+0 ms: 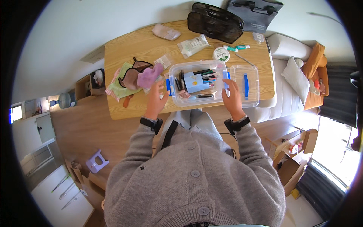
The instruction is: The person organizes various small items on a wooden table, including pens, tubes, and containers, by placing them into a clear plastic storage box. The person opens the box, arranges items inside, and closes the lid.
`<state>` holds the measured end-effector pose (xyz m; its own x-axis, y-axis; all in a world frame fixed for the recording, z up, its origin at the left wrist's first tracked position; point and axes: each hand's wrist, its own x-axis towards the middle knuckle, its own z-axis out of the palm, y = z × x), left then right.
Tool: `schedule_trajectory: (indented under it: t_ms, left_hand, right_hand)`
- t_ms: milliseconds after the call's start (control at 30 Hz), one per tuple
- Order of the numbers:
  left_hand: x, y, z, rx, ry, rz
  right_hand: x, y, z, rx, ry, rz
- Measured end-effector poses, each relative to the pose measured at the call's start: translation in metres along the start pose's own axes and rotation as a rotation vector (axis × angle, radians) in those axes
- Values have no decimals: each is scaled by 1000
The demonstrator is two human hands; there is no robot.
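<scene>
A clear plastic storage box (221,98) with blue latches stands lidless near the table's front edge. Inside, a light blue holder (195,82) lies on its side with several pens and pencils (208,75); more dark pens (179,82) lie around it. My left hand (156,98) is beside the left blue latch (169,86), fingers spread and holding nothing. My right hand (233,95) is at the box's right wall with thumb and fingers apart; whether it touches is hard to tell. Right of the box lies its clear lid (252,85) with a blue handle (246,85).
Left on the wooden table (130,42) are cloths (124,76) and a purple plush item (149,76). Behind the box lie a plastic packet (194,46), a round white tub (221,54), small green-and-white tubes (231,48) and a black mesh bag (215,22). A sofa (283,76) adjoins the right side.
</scene>
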<state>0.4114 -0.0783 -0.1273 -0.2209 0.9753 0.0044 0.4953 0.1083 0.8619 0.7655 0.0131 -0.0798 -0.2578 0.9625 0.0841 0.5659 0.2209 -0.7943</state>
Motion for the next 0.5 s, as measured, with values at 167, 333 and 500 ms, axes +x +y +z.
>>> schedule_trajectory:
  t_ms: [167, 333, 500]
  left_hand:
    - [-1, -29, 21, 67, -71, 25]
    - [-4, -21, 27, -49, -64, -100]
    - [0, -13, 33, -131, -81, -194]
  right_hand:
    - [1, 31, 4, -57, 11, 60]
    - [0, 47, 11, -95, -42, 82]
    - [2, 53, 14, -47, -29, 125]
